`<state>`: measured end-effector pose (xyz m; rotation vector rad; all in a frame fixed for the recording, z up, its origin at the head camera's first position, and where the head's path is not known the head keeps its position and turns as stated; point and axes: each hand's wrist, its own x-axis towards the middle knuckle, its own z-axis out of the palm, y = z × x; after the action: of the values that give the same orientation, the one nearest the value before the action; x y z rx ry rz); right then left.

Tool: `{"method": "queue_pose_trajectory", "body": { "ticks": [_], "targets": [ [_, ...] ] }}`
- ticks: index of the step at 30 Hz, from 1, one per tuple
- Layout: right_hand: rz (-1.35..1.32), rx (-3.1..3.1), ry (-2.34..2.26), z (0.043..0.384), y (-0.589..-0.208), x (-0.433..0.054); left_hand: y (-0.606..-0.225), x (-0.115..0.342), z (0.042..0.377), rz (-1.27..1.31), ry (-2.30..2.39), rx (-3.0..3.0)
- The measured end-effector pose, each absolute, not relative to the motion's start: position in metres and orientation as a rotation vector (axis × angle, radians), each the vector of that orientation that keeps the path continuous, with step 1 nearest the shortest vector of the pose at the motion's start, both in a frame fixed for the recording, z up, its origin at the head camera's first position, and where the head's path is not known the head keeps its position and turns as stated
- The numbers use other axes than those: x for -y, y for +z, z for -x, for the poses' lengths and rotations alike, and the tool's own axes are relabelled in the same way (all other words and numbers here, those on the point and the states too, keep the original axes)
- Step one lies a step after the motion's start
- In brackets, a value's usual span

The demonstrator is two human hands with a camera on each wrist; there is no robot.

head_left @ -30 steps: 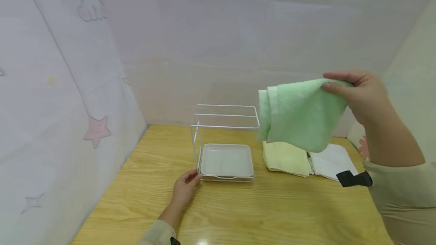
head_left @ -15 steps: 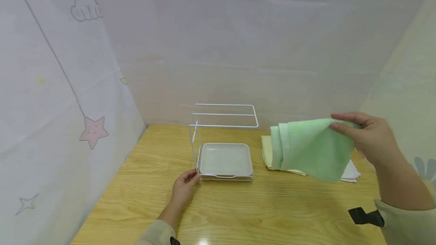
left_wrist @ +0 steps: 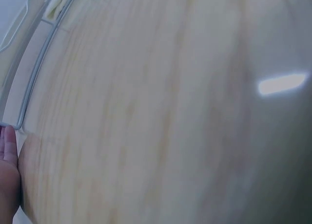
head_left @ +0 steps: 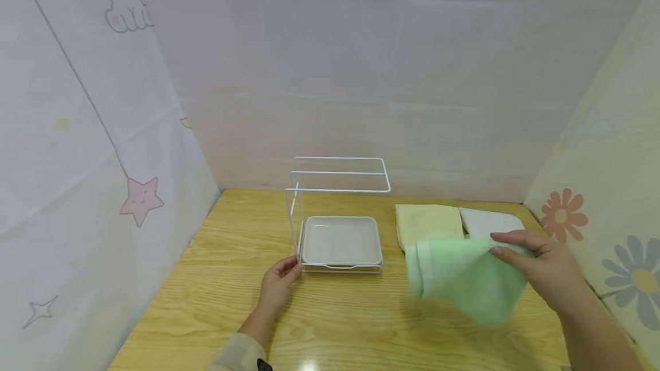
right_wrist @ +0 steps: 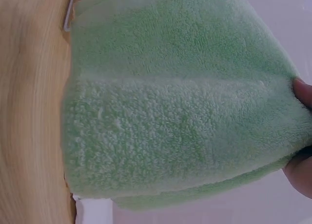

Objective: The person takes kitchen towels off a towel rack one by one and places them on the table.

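A folded green towel (head_left: 469,276) hangs from my right hand (head_left: 549,271), pinched between thumb and fingers at its upper right edge. Its terry surface fills most of the right wrist view, with the thumb (right_wrist: 303,92) at the right border. My left hand (head_left: 278,285) pinches the front left corner of a white wire rack (head_left: 337,190). In the left wrist view, the fingertips (left_wrist: 9,141) touch the rack's base wire (left_wrist: 36,68). A shallow off-white tray (head_left: 341,239) sits in the base of the rack, beneath the raised top bars.
Behind the green towel lie a folded yellow towel (head_left: 429,223) and a folded white towel (head_left: 492,222), side by side and partly covered from view. All stand on a wooden table (head_left: 340,319). Fabric walls with printed figures enclose its back and sides.
My right hand has lowered the green towel from above the yellow and white towels to in front of them, close over the table. The left hand keeps its hold on the rack.
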<state>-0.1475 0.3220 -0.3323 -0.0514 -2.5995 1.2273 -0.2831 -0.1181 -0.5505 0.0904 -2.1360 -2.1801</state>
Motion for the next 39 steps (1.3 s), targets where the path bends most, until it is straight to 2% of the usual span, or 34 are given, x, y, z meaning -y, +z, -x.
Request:
{"method": "queue_pose_trajectory", "body": {
  "ticks": [9, 20, 29, 39],
  "targets": [
    [0.104, 2.677, 1.224, 0.127, -0.359, -0.320, -0.546, 0.117, 0.279, -0.088, -2.183, 2.140],
    [0.311, 2.925, 1.257, 0.108, -0.381, -0.323, -0.545, 0.118, 0.280, -0.119, -2.122, 2.225],
    [0.283, 2.915, 1.264, 0.140, -0.400, -0.332, -0.545, 0.118, 0.281, -0.136, -2.127, 2.229],
    [0.052, 2.907, 1.292, 0.190, -0.430, -0.345, -0.544, 0.119, 0.280, -0.130, -2.119, 2.229]
  ]
}}
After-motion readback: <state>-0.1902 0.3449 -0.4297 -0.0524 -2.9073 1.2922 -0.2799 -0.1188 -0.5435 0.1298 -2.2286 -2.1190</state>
